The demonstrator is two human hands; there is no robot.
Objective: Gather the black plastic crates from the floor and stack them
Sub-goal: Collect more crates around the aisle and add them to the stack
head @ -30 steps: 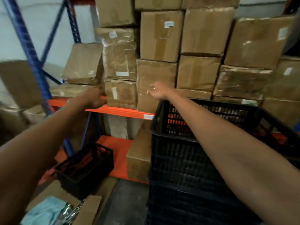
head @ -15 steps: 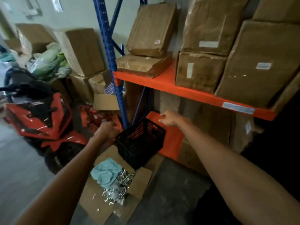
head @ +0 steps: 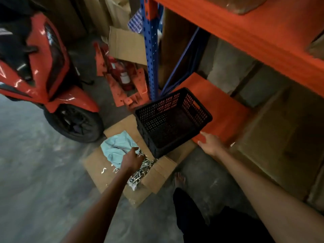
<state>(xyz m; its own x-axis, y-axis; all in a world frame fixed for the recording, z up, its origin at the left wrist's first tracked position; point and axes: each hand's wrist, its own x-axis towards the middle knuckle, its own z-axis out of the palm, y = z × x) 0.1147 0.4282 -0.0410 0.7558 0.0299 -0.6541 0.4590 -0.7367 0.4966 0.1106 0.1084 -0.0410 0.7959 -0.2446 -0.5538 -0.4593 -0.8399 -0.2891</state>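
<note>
Orange steel shelf deck with blue perforated upright (head: pixel 150 50) occupies the upper right. Red and black motor scooter (head: pixel 43 71) stands at left on the grey concrete floor (head: pixel 35 172). Flattened brown cardboard sheet (head: pixel 157 174) lies on the floor, bearing a pale blue cloth (head: pixel 116 146) and loose silver metal hardware (head: pixel 140 172). Black perforated plastic crate (head: pixel 172 122) sits tilted, partly on the cardboard, partly on the low orange board (head: pixel 220 109). Right hand (head: pixel 211 143), fingers spread, empty, just beside the crate's near corner. Left hand (head: pixel 132 159) loosely open, empty, above the hardware.
</note>
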